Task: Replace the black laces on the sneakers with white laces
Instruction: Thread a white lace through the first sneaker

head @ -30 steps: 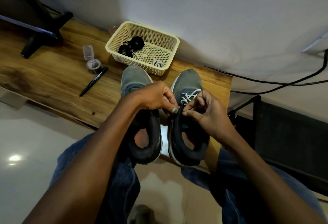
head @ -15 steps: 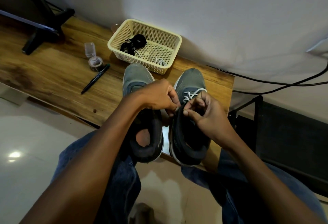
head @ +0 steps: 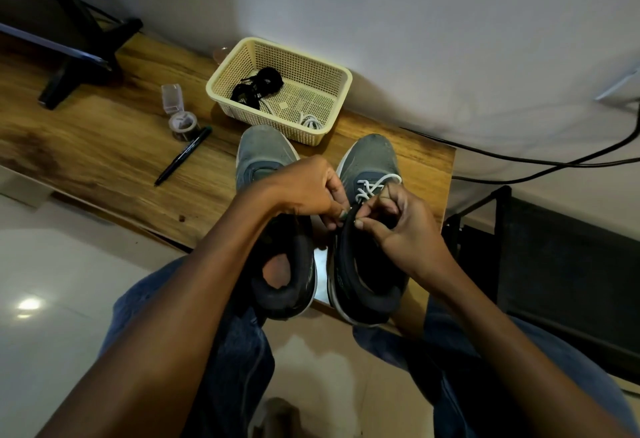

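Two grey sneakers stand side by side at the near edge of the wooden table, toes pointing away. The right sneaker (head: 372, 160) carries a white lace (head: 375, 186) through its front eyelets. My left hand (head: 308, 188) and my right hand (head: 398, 226) meet over its tongue, fingers curled and pinching the white lace near the upper eyelets. The lace ends are hidden under my fingers. The left sneaker (head: 263, 157) shows no lace on its visible front part. A bundle of black laces (head: 258, 85) lies in a cream basket (head: 332, 111), with another white lace (head: 310, 122) at the basket's near corner.
A black pen (head: 183, 155), a roll of tape (head: 183, 124) and a small clear box (head: 172, 96) lie left of the basket. A black stand (head: 83, 56) sits at the far left. Cables (head: 554, 160) run past the table's right edge. My knees are below the table.
Both hands stay together over the right sneaker's upper eyelets, with small finger movements on the white lace. The view has shifted slightly.
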The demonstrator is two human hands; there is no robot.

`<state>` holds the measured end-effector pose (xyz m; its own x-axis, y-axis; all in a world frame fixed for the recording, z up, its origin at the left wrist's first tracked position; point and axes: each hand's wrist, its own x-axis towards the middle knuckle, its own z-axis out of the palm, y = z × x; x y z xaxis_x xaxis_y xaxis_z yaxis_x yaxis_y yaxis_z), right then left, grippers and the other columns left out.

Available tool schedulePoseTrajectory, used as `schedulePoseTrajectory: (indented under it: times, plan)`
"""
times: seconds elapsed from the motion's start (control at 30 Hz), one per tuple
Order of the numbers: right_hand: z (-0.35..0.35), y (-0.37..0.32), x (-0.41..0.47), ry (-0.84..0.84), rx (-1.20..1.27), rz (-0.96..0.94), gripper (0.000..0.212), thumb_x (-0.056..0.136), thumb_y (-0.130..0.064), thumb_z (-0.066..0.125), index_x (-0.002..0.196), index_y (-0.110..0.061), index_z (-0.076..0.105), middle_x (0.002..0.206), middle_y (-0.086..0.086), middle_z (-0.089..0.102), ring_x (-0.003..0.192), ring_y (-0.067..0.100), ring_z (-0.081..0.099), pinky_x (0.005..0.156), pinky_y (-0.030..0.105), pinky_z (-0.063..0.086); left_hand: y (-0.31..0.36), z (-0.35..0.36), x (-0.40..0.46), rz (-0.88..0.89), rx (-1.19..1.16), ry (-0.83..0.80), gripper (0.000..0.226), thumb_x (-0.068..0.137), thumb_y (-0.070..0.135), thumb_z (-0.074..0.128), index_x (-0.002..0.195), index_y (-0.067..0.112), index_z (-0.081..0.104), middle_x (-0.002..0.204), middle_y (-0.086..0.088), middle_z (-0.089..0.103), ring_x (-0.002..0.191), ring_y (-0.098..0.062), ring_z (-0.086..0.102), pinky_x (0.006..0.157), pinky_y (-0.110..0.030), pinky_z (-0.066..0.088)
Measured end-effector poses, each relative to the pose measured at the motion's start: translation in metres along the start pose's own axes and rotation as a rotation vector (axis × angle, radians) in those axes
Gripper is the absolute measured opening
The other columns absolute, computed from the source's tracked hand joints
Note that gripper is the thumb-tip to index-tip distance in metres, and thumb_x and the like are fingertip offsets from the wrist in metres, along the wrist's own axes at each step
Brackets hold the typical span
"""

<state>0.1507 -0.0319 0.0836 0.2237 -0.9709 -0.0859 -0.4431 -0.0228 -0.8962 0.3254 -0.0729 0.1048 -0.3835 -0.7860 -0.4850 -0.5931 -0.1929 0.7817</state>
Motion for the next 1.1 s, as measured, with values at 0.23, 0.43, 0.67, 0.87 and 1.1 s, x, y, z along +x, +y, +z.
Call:
schedulePoseTrajectory:
  times: [0.23, 0.43, 0.67, 0.87, 1.1]
  plan:
    - [0.003, 0.0, -0.001, 0.026, 0.006, 0.002, 0.05, 0.078, 0.012, 0.066, 0.069, -0.018, 0.028, 0.071, 0.002, 0.062, 0.069, -0.003, 0.061, 0.07, 0.025, 0.049, 0.0, -0.001, -0.002, 0.006, -0.025, -0.011, 0.013, 0.082, -0.009, 0.066, 0.079, 0.004, 0.069, 0.058, 0.004, 0.069, 0.058, -0.008, 0.068, 0.066, -0.019, 0.056]
    - [0.002, -0.001, 0.0, 0.044, 0.009, 0.022, 0.051, 0.077, 0.011, 0.067, 0.069, -0.019, 0.027, 0.071, 0.004, 0.065, 0.068, -0.003, 0.062, 0.07, 0.026, 0.05, -0.003, -0.001, -0.003, 0.046, -0.056, -0.012, 0.015, 0.078, -0.01, 0.07, 0.081, 0.005, 0.07, 0.068, -0.004, 0.072, 0.067, -0.017, 0.07, 0.07, -0.025, 0.058]
    - [-0.002, -0.012, 0.004, 0.025, -0.021, 0.015, 0.046, 0.078, 0.009, 0.069, 0.069, -0.017, 0.032, 0.072, 0.002, 0.067, 0.074, -0.002, 0.067, 0.068, 0.018, 0.053, -0.009, -0.009, 0.0, 0.084, -0.017, 0.007, 0.018, 0.078, -0.004, 0.072, 0.077, 0.013, 0.07, 0.066, 0.0, 0.071, 0.063, -0.009, 0.069, 0.065, -0.018, 0.055]
    - [-0.017, -0.019, 0.003, -0.104, -0.236, -0.018, 0.028, 0.077, -0.002, 0.075, 0.079, -0.017, 0.051, 0.083, -0.005, 0.063, 0.083, 0.001, 0.061, 0.072, 0.021, 0.052, -0.005, -0.006, -0.002, 0.087, 0.044, -0.021, 0.012, 0.083, 0.005, 0.071, 0.081, 0.017, 0.069, 0.072, 0.004, 0.071, 0.066, -0.003, 0.066, 0.069, -0.019, 0.052]
    - [-0.031, -0.007, 0.007, -0.062, -0.72, -0.061, 0.037, 0.073, -0.019, 0.077, 0.093, -0.026, 0.047, 0.104, -0.005, 0.038, 0.104, 0.017, 0.03, 0.079, 0.03, 0.024, -0.003, -0.007, -0.006, 0.052, 0.066, -0.005, 0.005, 0.083, 0.004, 0.065, 0.082, 0.009, 0.064, 0.053, 0.015, 0.06, 0.055, 0.001, 0.055, 0.059, -0.018, 0.045]
